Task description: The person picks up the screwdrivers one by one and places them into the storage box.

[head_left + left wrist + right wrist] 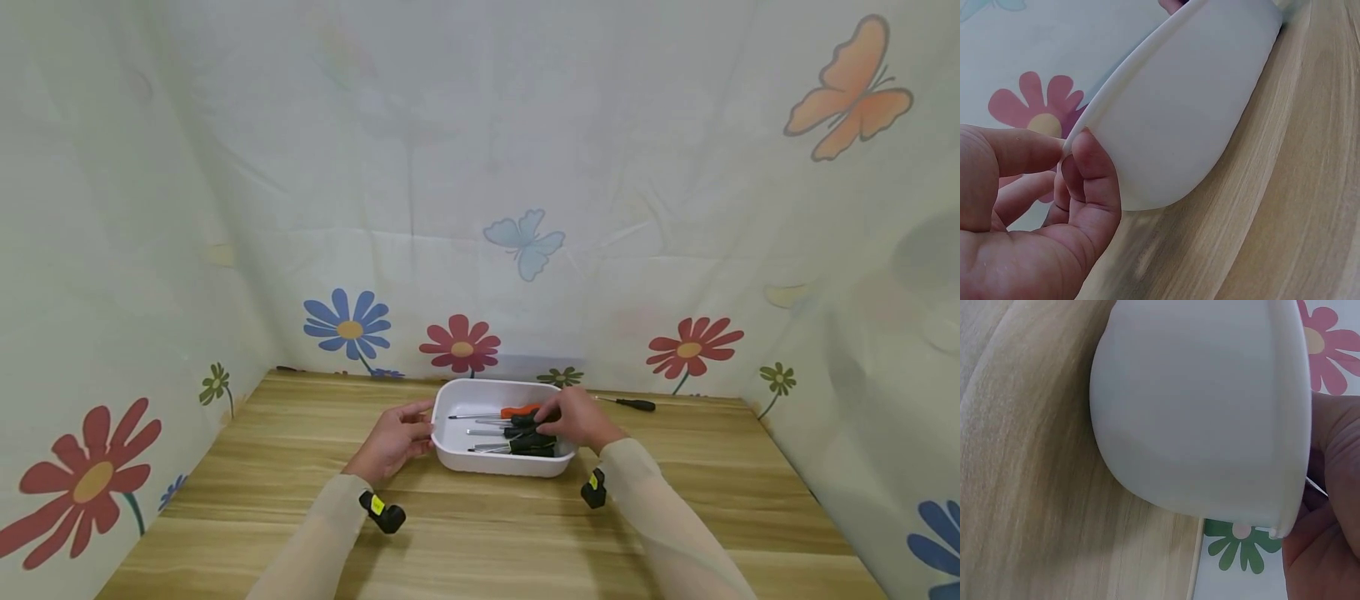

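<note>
A white plastic box (498, 465) stands on the table with several screwdrivers in it, their shafts pointing left. One has an orange handle (517, 411); the others have black handles. At the box's left end my left hand (393, 440) pinches the rim, and the left wrist view shows finger and thumb meeting at that edge (1085, 119). My right hand (581, 418) reaches over the right end, its fingertips around a black-handled screwdriver (525, 419) inside. In the right wrist view the box wall (1204, 406) covers most of my right fingers.
Behind the box to the right, another black-handled screwdriver (637, 405) lies near the table's back edge. A small dark object (288, 368) sits at the back left corner. Flowered curtains (450, 267) enclose the wooden table (480, 533) at the back and sides.
</note>
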The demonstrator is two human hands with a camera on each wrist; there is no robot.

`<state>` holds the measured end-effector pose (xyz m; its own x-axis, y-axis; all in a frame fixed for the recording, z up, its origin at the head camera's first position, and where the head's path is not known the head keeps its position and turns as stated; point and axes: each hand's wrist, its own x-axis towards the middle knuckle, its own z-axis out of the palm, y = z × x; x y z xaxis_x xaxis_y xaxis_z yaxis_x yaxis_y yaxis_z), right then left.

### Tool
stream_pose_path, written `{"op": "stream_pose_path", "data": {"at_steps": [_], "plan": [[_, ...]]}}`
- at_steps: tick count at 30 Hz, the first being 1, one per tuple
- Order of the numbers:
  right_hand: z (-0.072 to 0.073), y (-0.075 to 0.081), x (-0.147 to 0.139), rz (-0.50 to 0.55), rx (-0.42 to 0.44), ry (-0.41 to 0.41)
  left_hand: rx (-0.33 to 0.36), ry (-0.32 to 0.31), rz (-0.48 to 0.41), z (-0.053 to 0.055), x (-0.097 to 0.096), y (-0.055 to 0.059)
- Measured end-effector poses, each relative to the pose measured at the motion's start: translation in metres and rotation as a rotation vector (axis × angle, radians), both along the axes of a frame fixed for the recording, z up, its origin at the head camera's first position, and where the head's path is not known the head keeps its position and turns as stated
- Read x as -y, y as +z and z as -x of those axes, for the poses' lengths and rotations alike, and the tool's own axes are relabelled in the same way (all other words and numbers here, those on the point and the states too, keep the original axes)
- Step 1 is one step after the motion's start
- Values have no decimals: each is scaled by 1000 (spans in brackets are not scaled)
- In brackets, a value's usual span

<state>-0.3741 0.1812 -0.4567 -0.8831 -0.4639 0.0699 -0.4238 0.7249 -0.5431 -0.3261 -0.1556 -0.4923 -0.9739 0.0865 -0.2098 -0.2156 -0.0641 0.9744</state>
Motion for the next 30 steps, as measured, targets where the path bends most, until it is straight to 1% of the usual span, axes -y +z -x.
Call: {"op": "stream_pose_path", "data": {"at_steps": [8, 14, 21, 25, 30], "plan": [[1, 0, 1, -17, -13, 28, -3, 2, 1, -1, -1, 0], [0, 2, 1, -25, -9, 24, -7, -4, -4, 0, 0, -1], [-1, 3, -2, -28, -24, 23, -1, -14, -19, 0, 1, -1], [0, 2, -5, -9, -35, 38, -4, -16, -14, 0, 1, -1], [1, 1, -9, 47, -41, 37, -3, -22, -11, 0, 1, 0]]}}
